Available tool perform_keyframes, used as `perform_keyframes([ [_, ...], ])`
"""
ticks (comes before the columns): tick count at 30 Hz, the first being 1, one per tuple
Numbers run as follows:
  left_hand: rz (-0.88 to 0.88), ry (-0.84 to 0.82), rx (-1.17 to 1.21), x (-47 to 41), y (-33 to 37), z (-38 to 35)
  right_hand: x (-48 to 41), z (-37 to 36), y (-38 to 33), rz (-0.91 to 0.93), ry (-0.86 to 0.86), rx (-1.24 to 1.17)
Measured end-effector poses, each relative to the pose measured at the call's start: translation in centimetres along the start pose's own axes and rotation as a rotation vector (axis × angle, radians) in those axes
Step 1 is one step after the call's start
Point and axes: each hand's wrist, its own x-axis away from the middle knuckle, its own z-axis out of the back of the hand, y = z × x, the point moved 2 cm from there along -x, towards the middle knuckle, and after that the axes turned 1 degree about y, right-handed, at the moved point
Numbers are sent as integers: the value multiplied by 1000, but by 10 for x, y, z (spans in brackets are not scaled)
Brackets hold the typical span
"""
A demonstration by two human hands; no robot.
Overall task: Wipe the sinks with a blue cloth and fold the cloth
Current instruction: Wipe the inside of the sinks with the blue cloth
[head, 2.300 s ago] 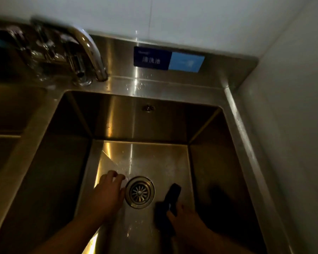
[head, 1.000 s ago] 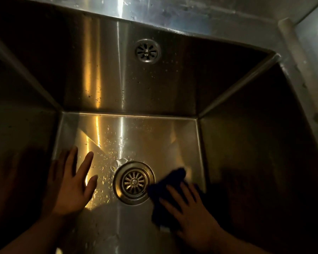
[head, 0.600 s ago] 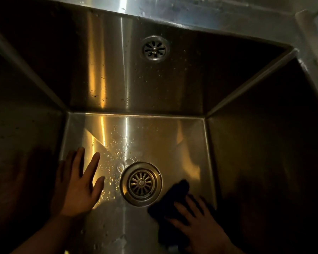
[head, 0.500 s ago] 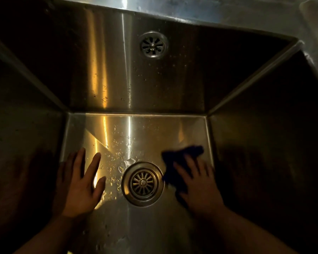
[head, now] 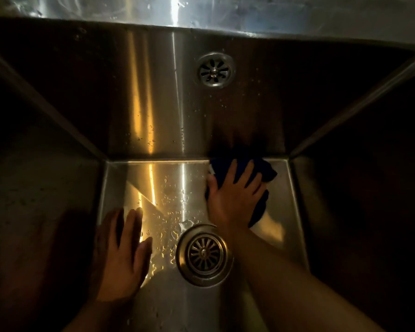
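Observation:
I look down into a deep stainless steel sink (head: 153,116). My right hand (head: 233,195) lies flat with spread fingers on the dark blue cloth (head: 265,172), pressing it onto the sink floor where the floor meets the back wall, right of centre. The cloth is crumpled and shows around my fingers and beside my wrist. My left hand (head: 120,255) rests flat, fingers straight, on the floor at the left, beside the round drain (head: 204,254). Water drops lie between the two hands.
A round overflow grille (head: 215,69) sits high on the back wall. The left and right sink walls are dark and steep. The wet rim (head: 177,10) runs along the top of the view.
My right hand has slid the cloth away from me, from right of the drain up to the back edge of the floor. My left hand has stayed in place. The view has moved closer.

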Motion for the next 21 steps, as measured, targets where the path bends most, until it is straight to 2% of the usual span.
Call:
perform_keyframes([
  [4, 212, 207, 267, -6, 14, 12, 21, -7, -52, 49, -34, -55],
  [6, 236, 263, 336, -5, 21, 18, 33, -8, -78, 98, -66, -68],
  [9, 268, 294, 380, 0, 21, 23, 52, -12, -116, 271, -114, -87],
  [15, 259, 327, 484, 8, 14, 31, 87, -19, -171, 740, -298, -217],
  [17, 291, 352, 487, 4, 14, 36, 84, -17, -174, 797, -392, -238],
  [19, 242, 373, 451, -5, 19, 43, 75, -5, -165, 819, -481, -305],
  [21, 109, 372, 366, -24, 26, 51, 68, 13, -142, 789, -408, -484],
])
